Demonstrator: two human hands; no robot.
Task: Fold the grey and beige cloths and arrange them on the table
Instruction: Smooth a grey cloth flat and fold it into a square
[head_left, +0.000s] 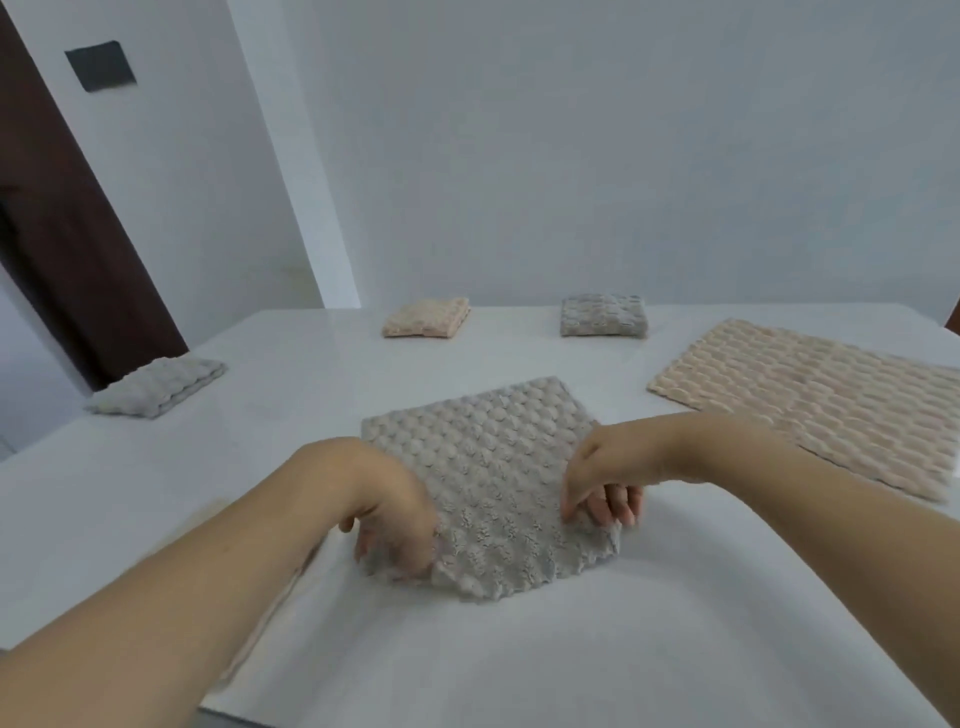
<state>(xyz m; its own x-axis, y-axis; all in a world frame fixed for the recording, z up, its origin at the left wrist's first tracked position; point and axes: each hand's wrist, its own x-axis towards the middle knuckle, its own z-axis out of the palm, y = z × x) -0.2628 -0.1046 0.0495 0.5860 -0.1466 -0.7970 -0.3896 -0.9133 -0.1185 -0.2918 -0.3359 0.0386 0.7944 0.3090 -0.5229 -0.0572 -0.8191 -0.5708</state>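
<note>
Step in hand: I am folding the grey cloth (483, 467) that is lying in front of me on the white table (623, 623); I am taking hold of its near edge at both corners, and I judge this to be the start of a fold away from me.

Left hand: my left hand (395, 525) is curling down over the near left corner, and its fingers are pinching the bunched, slightly lifted fabric there.

Right hand: my right hand (597, 488) is gripping the near right corner, thumb on top and fingers tucked underneath, with the edge ruffling up between them.

Where the cloth is: it is resting flat near the middle of the table, its far half untouched and its near edge rising off the surface.

Work already standing: a folded grey cloth (156, 387) is sitting at the far left, a folded beige cloth (427, 318) and another folded grey one (603, 315) are lying apart along the far edge.

Still waiting: a beige cloth (810, 400) is lying spread open to my right, well apart from the one I am holding.

What the next move is calling for: I am thinking both corners need to rise together and travel evenly to the far edge, so the corners are meeting squarely; the thick bobbled pile is likely to bulge, so I am expecting to press the crease flat.
</note>
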